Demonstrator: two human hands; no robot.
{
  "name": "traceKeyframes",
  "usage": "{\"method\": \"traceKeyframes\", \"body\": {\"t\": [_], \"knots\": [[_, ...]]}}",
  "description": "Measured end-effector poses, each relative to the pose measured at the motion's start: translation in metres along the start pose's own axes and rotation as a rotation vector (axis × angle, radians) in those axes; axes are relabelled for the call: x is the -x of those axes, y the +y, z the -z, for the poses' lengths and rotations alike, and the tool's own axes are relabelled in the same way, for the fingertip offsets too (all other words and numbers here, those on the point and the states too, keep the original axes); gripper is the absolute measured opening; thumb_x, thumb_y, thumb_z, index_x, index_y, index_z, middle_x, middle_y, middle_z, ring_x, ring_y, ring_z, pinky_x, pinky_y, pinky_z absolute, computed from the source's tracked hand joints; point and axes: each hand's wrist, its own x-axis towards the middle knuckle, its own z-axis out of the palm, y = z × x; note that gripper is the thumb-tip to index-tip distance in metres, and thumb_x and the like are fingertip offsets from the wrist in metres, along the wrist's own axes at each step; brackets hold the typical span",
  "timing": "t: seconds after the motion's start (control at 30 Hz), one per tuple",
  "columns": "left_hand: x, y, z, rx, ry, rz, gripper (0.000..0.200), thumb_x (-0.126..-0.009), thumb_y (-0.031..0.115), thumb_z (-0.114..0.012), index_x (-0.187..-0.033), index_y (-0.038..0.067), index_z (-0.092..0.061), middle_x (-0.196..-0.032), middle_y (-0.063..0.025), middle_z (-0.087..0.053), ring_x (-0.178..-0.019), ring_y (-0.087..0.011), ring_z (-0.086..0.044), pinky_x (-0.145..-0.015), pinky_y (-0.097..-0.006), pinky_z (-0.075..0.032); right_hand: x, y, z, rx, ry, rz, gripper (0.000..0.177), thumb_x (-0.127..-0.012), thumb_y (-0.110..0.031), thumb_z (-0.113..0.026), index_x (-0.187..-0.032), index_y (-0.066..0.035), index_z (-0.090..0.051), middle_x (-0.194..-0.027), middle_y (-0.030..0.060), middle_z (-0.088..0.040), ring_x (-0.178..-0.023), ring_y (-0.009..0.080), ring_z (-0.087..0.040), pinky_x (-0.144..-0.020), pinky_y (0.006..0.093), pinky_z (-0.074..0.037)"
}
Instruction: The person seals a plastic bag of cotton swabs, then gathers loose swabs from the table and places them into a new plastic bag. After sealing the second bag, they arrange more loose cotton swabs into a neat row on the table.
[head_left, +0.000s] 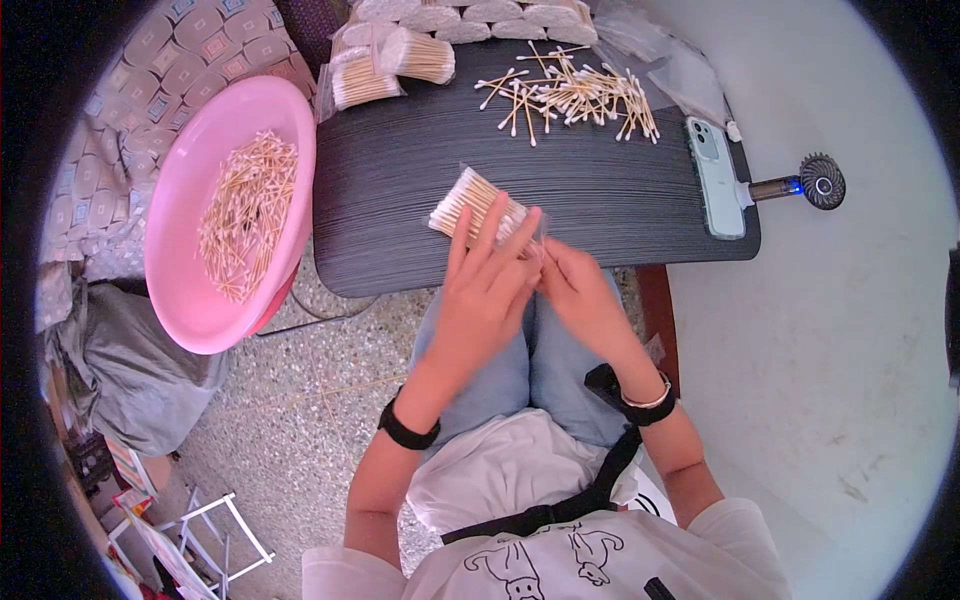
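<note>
**Item:** clear plastic packet of wooden-stick cotton swabs (468, 203).
**Location:** over the near edge of the dark striped bench (400, 170), just beyond both hands.
**Long axis:** slants from the fingertips away and leftward, cotton tips outermost.
**Left hand** (485, 295): nearer; grasps the packet, fingers stretched across it.
**Right hand** (580, 295): pinches the packet's near end; the grip is partly hidden.

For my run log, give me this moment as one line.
left hand: holds clear plastic packet of wooden cotton swabs | right hand: pinches packet end | place: over dark ribbed table
</note>
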Motion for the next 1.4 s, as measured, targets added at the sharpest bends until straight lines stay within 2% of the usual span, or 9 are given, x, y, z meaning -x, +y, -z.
{"method": "traceKeyframes", "body": {"t": [0.13,0.23,0.33,0.4,0.5,0.73,0.9,1.2,1.4], "knots": [[-0.002,-0.027,0.029,-0.055,0.054,0.07,0.021,-0.085,0.01,-0.056,-0.104,0.005,-0.063,-0.137,-0.012,-0.047,-0.131,-0.0371,-0.036,-0.109,-0.0506,-0.023,0.0,-0.009,0.008,-0.006,-0.096,-0.072,0.019,-0.095,-0.012,-0.044,-0.086,0.001,-0.054,-0.063,0.0105,-0.052,-0.055,0.0186,-0.049,-0.055,0.033,-0.04],[-0.01,-0.041,0.034,0.157,-0.003,0.142,0.03,-0.088,0.012,-0.053,-0.116,0.006,-0.061,-0.141,-0.0113,-0.043,-0.134,-0.0342,-0.032,-0.111,-0.0476,-0.02,-0.001,-0.007,0.003,-0.039,-0.091,-0.026,0.02,-0.096,-0.013,-0.044,-0.085,0.0,-0.054,-0.062,0.0081,-0.05,-0.055,0.0153,-0.046,-0.054,0.0305,-0.039],[-0.016,-0.051,0.034,0.221,-0.222,0.091,0.04,-0.084,0.009,-0.056,-0.124,0.008,-0.057,-0.142,-0.0104,-0.041,-0.135,-0.0344,-0.03,-0.11,-0.0444,-0.023,-0.001,-0.003,0.004,-0.134,-0.148,-0.045,0.023,-0.097,-0.017,-0.043,-0.085,-0.001,-0.054,-0.063,0.0034,-0.048,-0.057,0.0111,-0.044,-0.053,0.0275,-0.037],[-0.019,-0.05,0.044,0.271,-0.258,0.07,0.044,-0.08,0.008,-0.058,-0.124,0.009,-0.057,-0.14,-0.0094,-0.043,-0.134,-0.0338,-0.032,-0.11,-0.0437,-0.025,-0.002,-0.001,0.008,-0.26,-0.207,-0.129,0.026,-0.099,-0.022,-0.043,-0.086,-0.002,-0.054,-0.066,0.0001,-0.048,-0.06,0.0089,-0.043,-0.053,0.0257,-0.037],[-0.023,-0.05,0.047,0.193,-0.317,0.006,0.049,-0.076,0.012,-0.063,-0.125,0.01,-0.055,-0.135,-0.0086,-0.048,-0.131,-0.0332,-0.036,-0.109,-0.0427,-0.027,-0.002,-0.001,0.015,-0.341,-0.289,-0.142,0.03,-0.101,-0.03,-0.04,-0.087,-0.007,-0.052,-0.068,-0.0078,-0.037,-0.058,0.0013,-0.029,-0.051,0.017,-0.024],[-0.029,-0.042,0.047,-0.152,-0.371,-0.102,0.06,-0.071,0.029,-0.066,-0.126,0.012,-0.051,-0.122,-0.0074,-0.054,-0.122,-0.0274,-0.046,-0.105,-0.0449,-0.033,-0.009,-0.002,0.035,-0.486,-0.412,-0.297,0.03,-0.1,-0.032,-0.042,-0.09,-0.005,-0.054,-0.068,-0.0084,-0.035,-0.058,0.0016,-0.028,-0.051,0.0179,-0.024],[-0.031,-0.041,0.049,-0.187,-0.367,-0.129,0.057,-0.073,0.033,-0.063,-0.124,0.012,-0.052,-0.117,-0.0057,-0.056,-0.113,-0.024,-0.051,-0.105,-0.0436,-0.034,-0.016,-0.007,0.049,-0.487,-0.535,-0.307,0.029,-0.099,-0.03,-0.045,-0.094,-0.003,-0.055,-0.068,-0.0083,-0.036,-0.058,0.002,-0.029,-0.052,0.018,-0.024],[-0.034,-0.038,0.049,-0.233,-0.366,-0.137,0.052,-0.075,0.035,-0.062,-0.121,0.01,-0.054,-0.112,-0.006,-0.058,-0.108,-0.0234,-0.053,-0.102,-0.0419,-0.037,-0.027,-0.018,0.062,-0.374,-0.633,-0.315,0.035,-0.099,-0.036,-0.044,-0.082,-0.006,-0.052,-0.064,-0.0072,-0.035,-0.056,0.0034,-0.03,-0.049,0.0193,-0.025],[-0.04,-0.038,0.049,-0.189,-0.402,-0.127,0.053,-0.074,0.034,-0.064,-0.12,0.009,-0.055,-0.108,-0.0067,-0.058,-0.103,-0.0254,-0.053,-0.093,-0.0385,-0.041,-0.038,-0.03,0.068,-0.099,-0.697,-0.161,0.036,-0.099,-0.035,-0.043,-0.08,-0.006,-0.052,-0.062,-0.006,-0.038,-0.057,0.0044,-0.034,-0.049,0.021,-0.029]]}}
